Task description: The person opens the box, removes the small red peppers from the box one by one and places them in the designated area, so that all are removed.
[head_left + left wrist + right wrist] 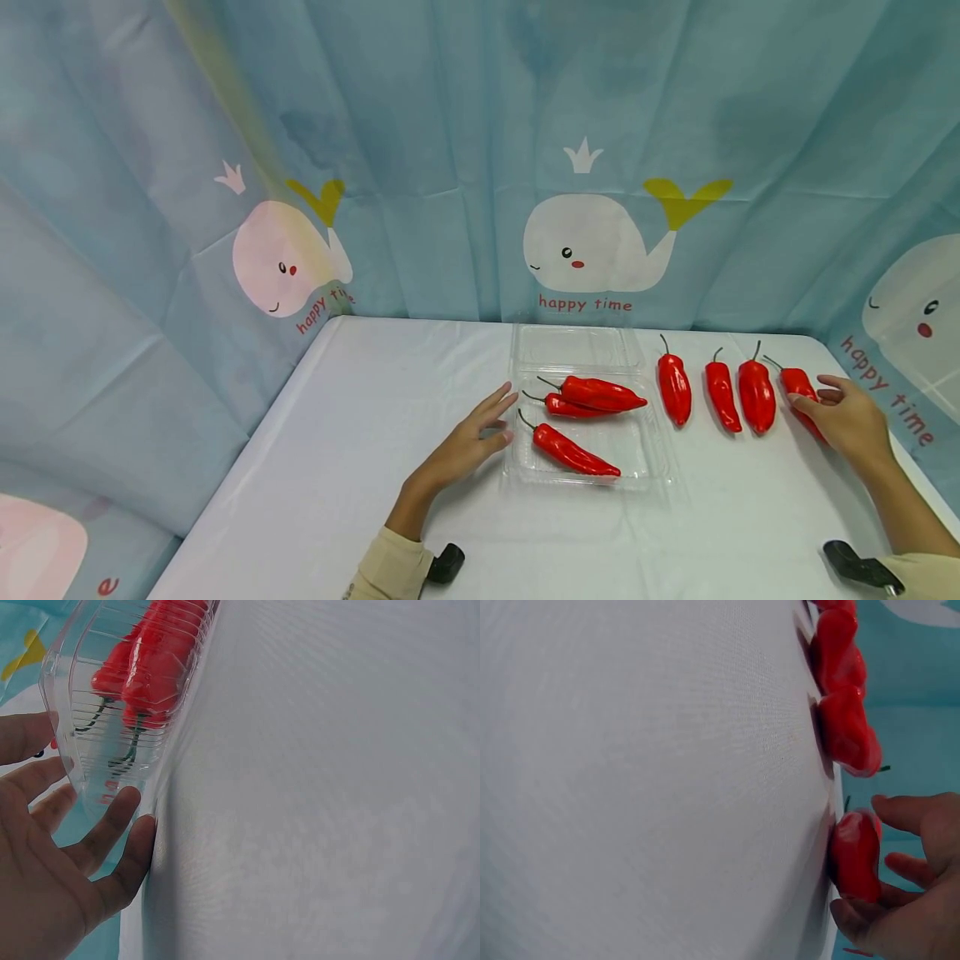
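Note:
The left hand [465,446] is beside the left wall of a clear plastic clamshell box [637,450], fingers spread and holding nothing. In the left wrist view, its fingertips are close to or touching the box wall. Inside the box lie a lone red chili pepper [573,452] in front and two overlapping ones, an upper pepper [603,392] and a lower pepper [558,406]. At the right, the right hand [855,417] has thumb and fingers around the rightmost red chili pepper [797,383], which is at the tabletop. The hand partly hides this pepper.
Left of the right hand stand more red peppers in a row: a plump pepper [757,396], a slim pepper [722,396] and another pepper [674,388]. The box's lid [577,346] lies open toward the back. A whale-print curtain [450,167] borders the white table [337,433].

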Demonstrator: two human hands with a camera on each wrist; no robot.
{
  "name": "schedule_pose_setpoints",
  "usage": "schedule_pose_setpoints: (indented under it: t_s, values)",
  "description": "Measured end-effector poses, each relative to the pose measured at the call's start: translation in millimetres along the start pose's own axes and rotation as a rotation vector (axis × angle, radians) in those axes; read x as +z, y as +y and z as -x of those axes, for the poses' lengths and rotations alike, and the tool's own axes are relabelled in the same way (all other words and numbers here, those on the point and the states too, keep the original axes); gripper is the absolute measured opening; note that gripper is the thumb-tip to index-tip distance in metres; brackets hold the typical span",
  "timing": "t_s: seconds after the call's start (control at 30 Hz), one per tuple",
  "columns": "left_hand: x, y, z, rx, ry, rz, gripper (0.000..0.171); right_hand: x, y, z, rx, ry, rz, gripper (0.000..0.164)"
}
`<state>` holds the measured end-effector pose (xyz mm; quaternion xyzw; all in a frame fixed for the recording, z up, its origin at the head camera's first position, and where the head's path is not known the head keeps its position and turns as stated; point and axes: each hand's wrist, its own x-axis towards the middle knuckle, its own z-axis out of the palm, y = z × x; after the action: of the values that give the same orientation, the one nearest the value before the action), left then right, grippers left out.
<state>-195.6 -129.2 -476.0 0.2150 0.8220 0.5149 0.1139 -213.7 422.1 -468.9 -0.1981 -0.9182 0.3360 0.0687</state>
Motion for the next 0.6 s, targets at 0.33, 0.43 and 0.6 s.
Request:
schedule_pose_setpoints:
  t_s: [0.33,0.43,0.6]
  values:
    - [-0.3,1.0,0.9,-0.001,0.007,-0.008,0.061,-2,-12,12,0.003,0.018,-0.036,0.076]
    - [-0.1,1.0,1.0,-0.005,0.007,-0.011,0.061,-2,-17,18,-0.022,0.036,-0.043,0.075]
    - [0.4,1.3,0.5,-0.006,0.007,-0.015,0.061,-3,-26,29,-0.082,0.067,-0.041,0.075]
